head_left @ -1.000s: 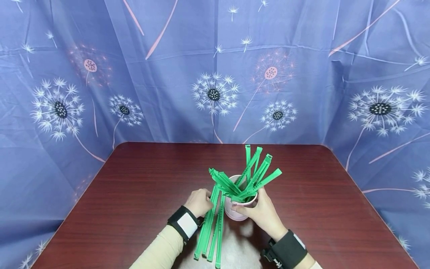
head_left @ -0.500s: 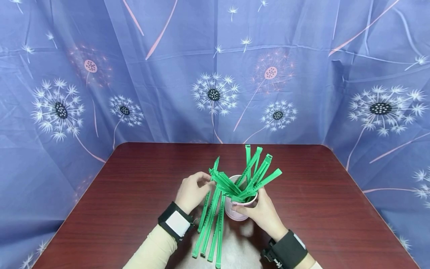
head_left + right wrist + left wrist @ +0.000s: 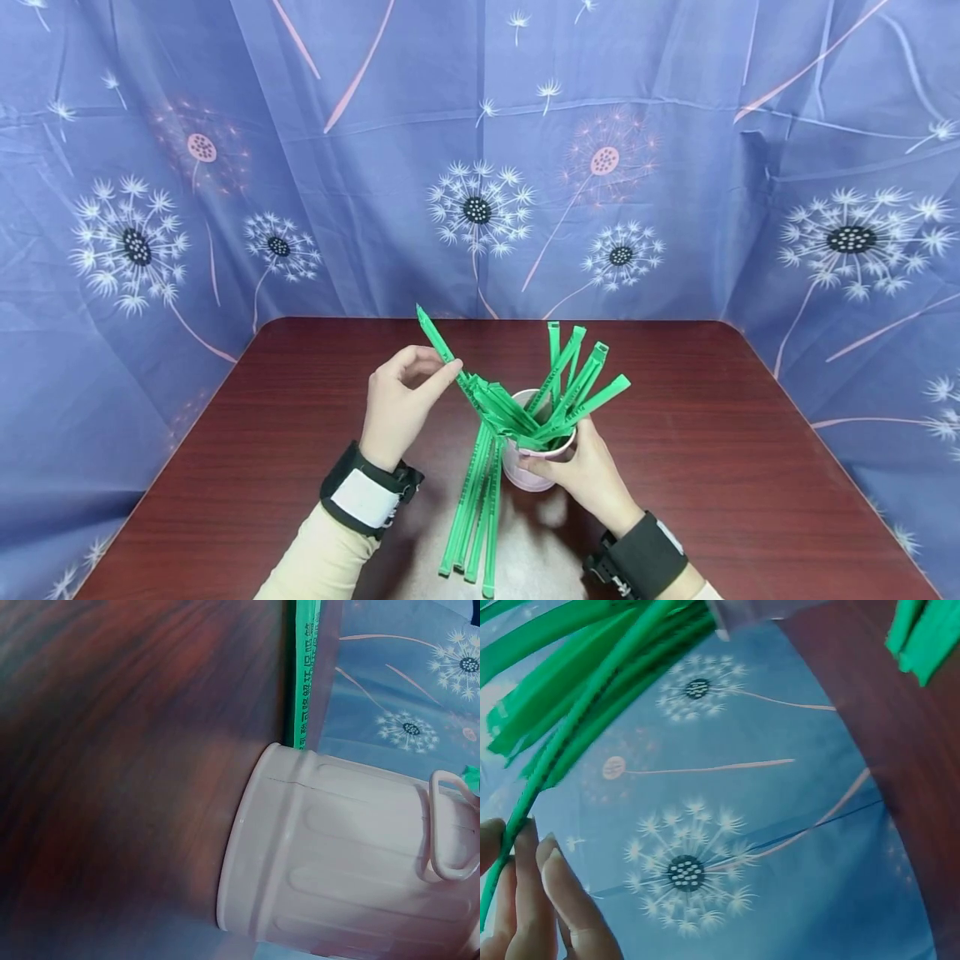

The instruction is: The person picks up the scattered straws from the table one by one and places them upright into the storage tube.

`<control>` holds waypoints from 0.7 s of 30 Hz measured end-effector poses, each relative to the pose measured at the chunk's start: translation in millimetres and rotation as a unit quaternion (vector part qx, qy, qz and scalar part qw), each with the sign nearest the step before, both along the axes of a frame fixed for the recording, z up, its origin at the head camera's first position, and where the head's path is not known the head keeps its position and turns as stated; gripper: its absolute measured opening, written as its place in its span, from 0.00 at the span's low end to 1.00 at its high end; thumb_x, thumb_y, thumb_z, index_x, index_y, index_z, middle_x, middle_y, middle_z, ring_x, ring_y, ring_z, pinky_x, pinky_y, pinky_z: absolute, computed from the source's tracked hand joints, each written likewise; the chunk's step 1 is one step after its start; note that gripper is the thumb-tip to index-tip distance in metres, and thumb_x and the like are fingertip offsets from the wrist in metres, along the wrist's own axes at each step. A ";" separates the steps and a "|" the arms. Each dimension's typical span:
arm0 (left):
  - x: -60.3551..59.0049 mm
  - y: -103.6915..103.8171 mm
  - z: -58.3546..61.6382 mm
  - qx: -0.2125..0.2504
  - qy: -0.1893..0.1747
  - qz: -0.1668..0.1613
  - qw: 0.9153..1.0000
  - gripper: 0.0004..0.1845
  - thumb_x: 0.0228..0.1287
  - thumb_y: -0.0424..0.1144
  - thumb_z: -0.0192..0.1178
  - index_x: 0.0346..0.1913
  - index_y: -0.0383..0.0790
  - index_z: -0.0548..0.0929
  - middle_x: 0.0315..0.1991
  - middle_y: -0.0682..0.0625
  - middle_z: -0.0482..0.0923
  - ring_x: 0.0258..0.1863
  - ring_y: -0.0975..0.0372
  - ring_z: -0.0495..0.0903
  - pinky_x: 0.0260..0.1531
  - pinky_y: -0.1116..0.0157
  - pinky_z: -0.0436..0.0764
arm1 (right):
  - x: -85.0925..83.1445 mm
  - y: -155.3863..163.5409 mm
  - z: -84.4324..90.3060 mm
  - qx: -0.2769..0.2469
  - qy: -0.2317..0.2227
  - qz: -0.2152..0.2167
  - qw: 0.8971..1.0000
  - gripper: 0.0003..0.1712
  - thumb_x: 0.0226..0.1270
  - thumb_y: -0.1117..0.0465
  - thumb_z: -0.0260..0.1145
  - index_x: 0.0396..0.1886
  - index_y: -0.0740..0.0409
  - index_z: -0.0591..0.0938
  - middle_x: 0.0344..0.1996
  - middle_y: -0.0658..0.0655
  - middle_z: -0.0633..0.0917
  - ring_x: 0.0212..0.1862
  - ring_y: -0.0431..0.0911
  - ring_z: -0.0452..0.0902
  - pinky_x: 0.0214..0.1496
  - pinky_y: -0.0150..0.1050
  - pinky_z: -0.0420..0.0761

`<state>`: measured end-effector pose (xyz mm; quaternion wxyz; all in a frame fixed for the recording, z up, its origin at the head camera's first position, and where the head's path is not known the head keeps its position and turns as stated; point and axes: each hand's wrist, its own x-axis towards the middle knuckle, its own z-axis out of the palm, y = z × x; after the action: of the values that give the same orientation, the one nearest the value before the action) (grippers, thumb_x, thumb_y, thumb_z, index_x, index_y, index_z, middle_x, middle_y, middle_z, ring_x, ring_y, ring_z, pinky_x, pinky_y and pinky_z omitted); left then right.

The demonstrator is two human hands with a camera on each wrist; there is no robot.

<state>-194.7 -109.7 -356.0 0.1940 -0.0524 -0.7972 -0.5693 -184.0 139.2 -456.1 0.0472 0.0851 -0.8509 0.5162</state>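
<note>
Green strip sits pinched between thumb and fingers of the left hand, raised above the tabletop and slanting from up-left down toward the bin; its lower end runs in among the strips standing in the bin. In the left wrist view the fingertips close on the thin strip near its end. The bin, a small pale pink one with ribbed walls and a loop handle, stands near the tabletop's front edge, about midway across. The right hand curls round its right side and holds it; how the fingers lie on the far wall is hidden. Just left of the bin, a bunch of strips lies flat on the tabletop, reaching toward the front edge. Behind the tabletop hangs a blue curtain printed with dandelions.

Judging by how the standing strips cross and fan outward, the held strip could snag on them and drag some out or flick them onto the tabletop. The bin looks light and top-heavy, so a sideways pull could tip it if the right hand slackens. The pinch sits near the strip's end, so it may bend or slip.
</note>
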 end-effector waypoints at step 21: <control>7.6 4.3 5.6 0.171 0.083 -0.056 0.980 0.06 0.59 0.28 0.68 0.37 0.31 0.82 0.27 0.47 0.87 0.28 0.63 0.87 0.29 0.58 0.87 | -0.2 -0.8 -0.6 -0.008 -0.013 0.000 1.000 0.50 0.44 0.52 0.84 0.65 0.56 0.67 0.57 0.59 0.79 0.54 0.47 0.78 0.51 0.35 0.79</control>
<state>-187.1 -105.4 -350.5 0.2329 -0.1100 -0.6649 -0.7012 -184.2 138.4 -456.7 0.0369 0.0783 -0.8470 0.5244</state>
